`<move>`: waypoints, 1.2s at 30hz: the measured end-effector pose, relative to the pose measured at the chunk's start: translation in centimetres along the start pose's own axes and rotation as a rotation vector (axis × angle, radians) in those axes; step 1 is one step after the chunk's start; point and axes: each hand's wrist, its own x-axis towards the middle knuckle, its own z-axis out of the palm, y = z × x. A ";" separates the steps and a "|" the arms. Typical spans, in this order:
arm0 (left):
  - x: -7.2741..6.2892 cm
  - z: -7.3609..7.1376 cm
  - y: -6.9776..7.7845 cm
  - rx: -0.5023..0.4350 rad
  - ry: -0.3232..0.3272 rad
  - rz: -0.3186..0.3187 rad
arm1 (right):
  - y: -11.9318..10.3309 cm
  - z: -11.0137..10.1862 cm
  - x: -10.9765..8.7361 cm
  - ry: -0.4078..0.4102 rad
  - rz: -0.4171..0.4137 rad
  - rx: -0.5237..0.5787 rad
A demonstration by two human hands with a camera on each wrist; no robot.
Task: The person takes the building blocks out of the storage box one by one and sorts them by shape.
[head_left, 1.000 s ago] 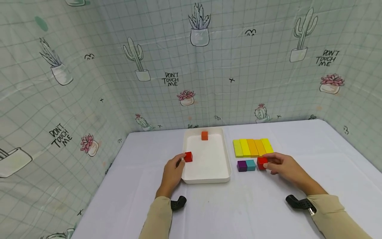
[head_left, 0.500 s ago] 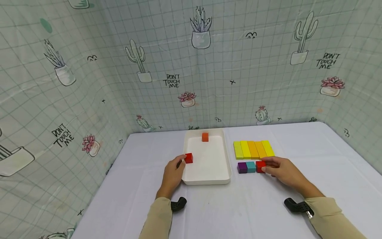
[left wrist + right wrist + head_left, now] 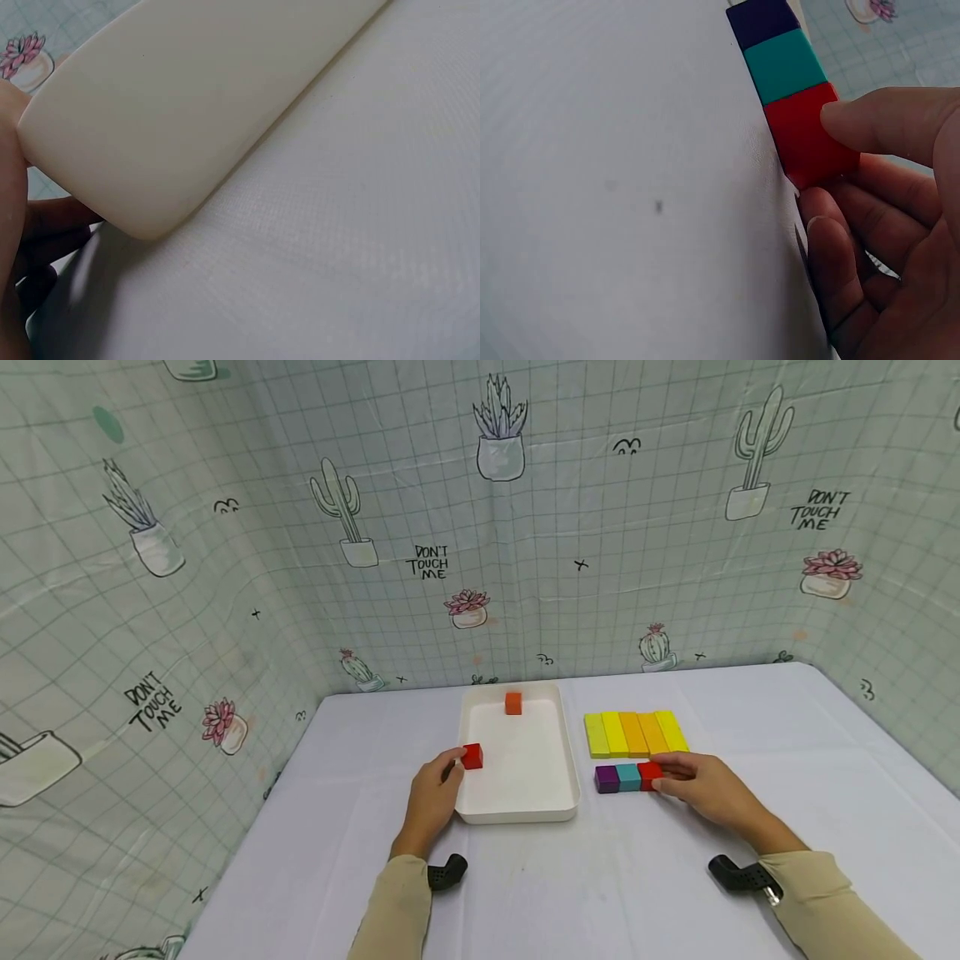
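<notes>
My right hand (image 3: 708, 785) pinches a red cube (image 3: 810, 139) between thumb and fingers. That cube stands on the table against a teal cube (image 3: 784, 66), which has a purple cube (image 3: 763, 22) on its other side, so the three form a row. At the left side of a white tray (image 3: 517, 777), my left hand (image 3: 435, 789) grips the wall, its fingertips right beside another red cube (image 3: 472, 757) inside. Part of that hand is hidden behind the tray wall in the left wrist view. An orange cube (image 3: 513, 703) sits near the tray's far end.
Behind the row of cubes lie several yellow and orange flat blocks (image 3: 636, 734), side by side. A white cloth covers the table (image 3: 585, 885). A patterned curtain (image 3: 525, 568) hangs along the back and sides.
My right hand has moved the red cube left, closing the gap to the teal cube. The left hand, the tray and its cubes have stayed put.
</notes>
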 end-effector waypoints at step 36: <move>0.0 0.0 0.0 0.002 -0.001 0.020 | 0.3 0.2 0.0 0.000 -0.023 0.002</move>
